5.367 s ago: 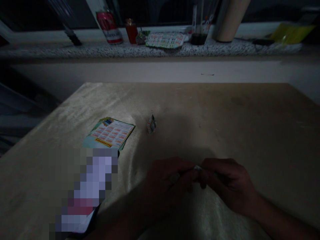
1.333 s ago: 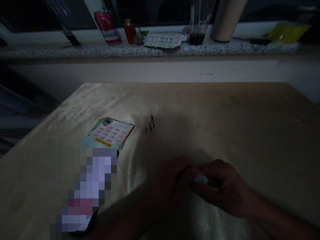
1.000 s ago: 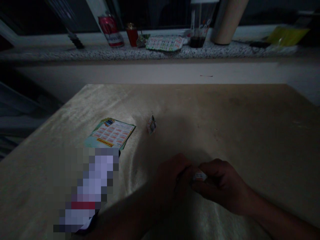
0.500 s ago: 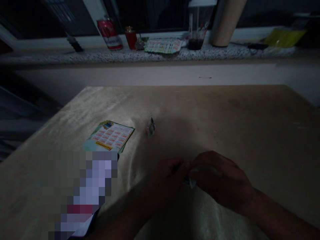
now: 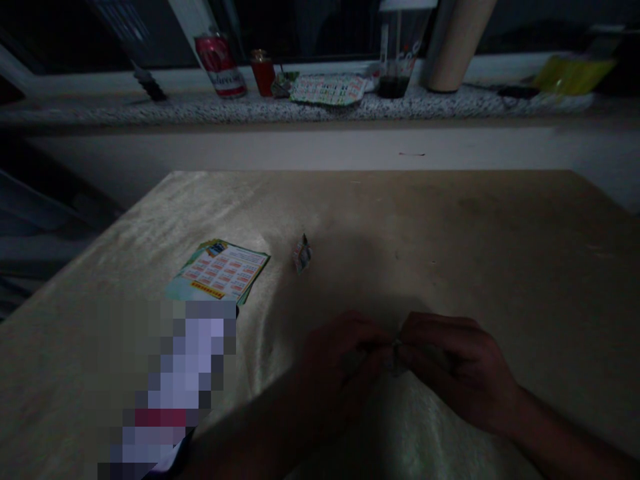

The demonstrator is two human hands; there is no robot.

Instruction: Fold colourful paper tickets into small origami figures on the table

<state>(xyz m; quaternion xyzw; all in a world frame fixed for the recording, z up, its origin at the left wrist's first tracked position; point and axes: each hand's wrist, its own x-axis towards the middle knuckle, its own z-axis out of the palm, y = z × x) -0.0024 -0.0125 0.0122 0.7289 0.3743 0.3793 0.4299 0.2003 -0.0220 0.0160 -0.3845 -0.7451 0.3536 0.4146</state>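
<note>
Near the front of the cloth-covered table point(image 5: 480, 260), my left hand point(image 5: 345, 357) and my right hand point(image 5: 463, 367) meet with thumbs and fingertips pinched together. Between them is a small folded piece of paper point(image 5: 396, 363), dark and partly hidden by the fingers. Both hands grip it from opposite sides. Beyond my left hand, a small folded printed paper point(image 5: 303, 255) stands up on the cloth. A stack of printed paper cards point(image 5: 223, 270) with rows of red and white boxes lies farther left.
A blurred-out phone-like object point(image 5: 185, 373) lies at the left front. On the granite windowsill point(image 5: 190, 115) stand a red can point(image 5: 220, 67), a red lighter-like item point(image 5: 262, 73), a crumpled printed sheet point(image 5: 327, 90), a plastic cup with a straw point(image 5: 397, 60) and a tan cylinder point(image 5: 460, 47).
My hands have shifted slightly right with the paper. The right hand has turned from a cupped hold to a fingertip pinch. The cards and standing paper stay put.
</note>
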